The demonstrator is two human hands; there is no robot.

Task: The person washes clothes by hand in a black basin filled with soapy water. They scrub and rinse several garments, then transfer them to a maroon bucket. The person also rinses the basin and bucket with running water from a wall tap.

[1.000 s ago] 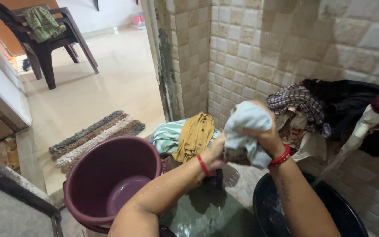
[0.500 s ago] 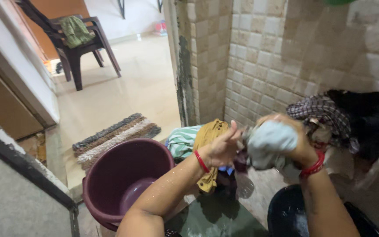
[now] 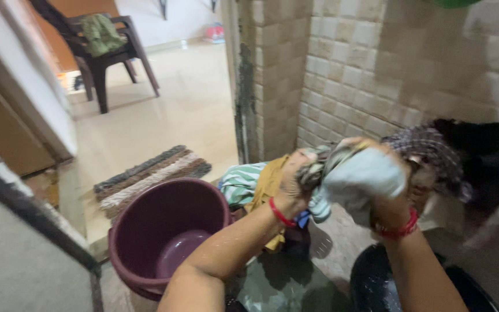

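Cloth (image 3: 358, 176) bunched between left hand (image 3: 291, 188), right hand (image 3: 389, 202); both grips apparently closed on it.

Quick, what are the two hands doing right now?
Left hand: closed, gripping one end of the pale wet cloth.
Right hand: closed on the same cloth, at its other end.

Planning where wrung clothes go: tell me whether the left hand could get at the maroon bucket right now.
Probably yes: the maroon bucket sits open just below the left hand, nothing between them, but that hand now grips the pale cloth.
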